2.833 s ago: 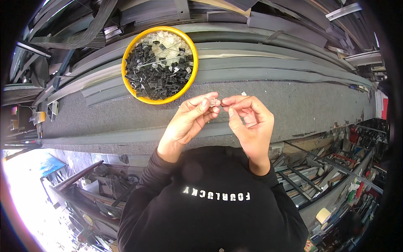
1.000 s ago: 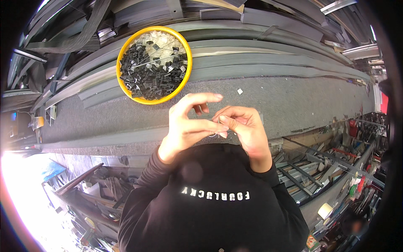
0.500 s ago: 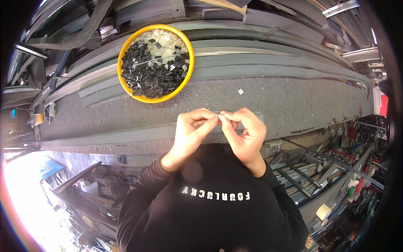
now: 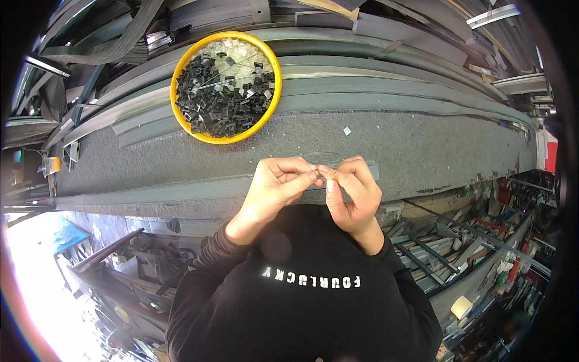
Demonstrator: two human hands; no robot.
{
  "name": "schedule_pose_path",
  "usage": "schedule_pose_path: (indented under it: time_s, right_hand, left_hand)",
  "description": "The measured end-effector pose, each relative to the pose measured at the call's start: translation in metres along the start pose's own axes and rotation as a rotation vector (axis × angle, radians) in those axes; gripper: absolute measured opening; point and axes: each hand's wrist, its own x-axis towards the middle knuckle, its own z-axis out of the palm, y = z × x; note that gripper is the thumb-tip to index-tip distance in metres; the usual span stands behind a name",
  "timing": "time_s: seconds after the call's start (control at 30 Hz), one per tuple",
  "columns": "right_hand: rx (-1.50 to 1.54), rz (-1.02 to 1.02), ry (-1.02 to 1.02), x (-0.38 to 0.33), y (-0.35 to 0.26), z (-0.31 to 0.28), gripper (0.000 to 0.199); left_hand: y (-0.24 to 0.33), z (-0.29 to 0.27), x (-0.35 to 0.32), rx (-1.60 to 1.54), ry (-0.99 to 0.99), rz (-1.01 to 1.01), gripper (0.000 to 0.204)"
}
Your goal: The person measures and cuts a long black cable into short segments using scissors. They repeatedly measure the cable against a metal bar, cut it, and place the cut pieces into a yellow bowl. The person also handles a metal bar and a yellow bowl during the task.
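Note:
Above the bench's near side, my left hand (image 4: pixel 278 186) and my right hand (image 4: pixel 354 194) meet fingertip to fingertip. Both are closed in a pinch, thumbs against forefingers. Between the tips is something small and dark, mostly covered by the fingers. A thin wire (image 4: pixel 325 153) curves out just beyond the hands, close to the right forefinger. Farther off to the left stands a round yellow-rimmed basin (image 4: pixel 277 84). Heaped in it are small black plastic pieces (image 4: pixel 220 108) and clear, whitish ones (image 4: pixel 238 51), with thin wires lying across them.
A small white square piece (image 4: pixel 347 130) lies on the grey carpeted bench top (image 4: pixel 416 139). Long grey profiles (image 4: pixel 386 90) are stacked along its far side. A flat grey strip lies beneath my hands. More bars and racks (image 4: pixel 446 253) stand at the lower right.
My right fingers have shifted and the thumb now points more upward. The wire's curve beyond my hands shows more clearly. Both hands stay pinched together.

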Motion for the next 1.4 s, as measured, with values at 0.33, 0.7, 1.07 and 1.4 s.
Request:
schedule_pose_path:
  time_s: [0.33,0.7,1.07,1.4]
  right_hand:
    - [0.064,0.397,-0.053,0.0,-0.002,-0.005,0.007]
    - [0.205,0.391,-0.15,0.012,0.006,-0.004,0.013]
    - [1.21,1.073,-0.407,0.006,0.019,-0.009,0.009]
    - [0.855,0.764,-0.228,0.004,0.002,-0.006,0.008]
  left_hand:
    - [0.008,0.003,0.004,1.026,0.414,0.69,0.019]
    - [0.01,0.0,0.018,1.103,0.121,0.877,0.024]
    - [0.005,-0.017,0.023,1.274,-0.076,1.217,0.025]
    - [-0.019,-0.017,0.015,-0.155,-0.202,0.027,0.022]
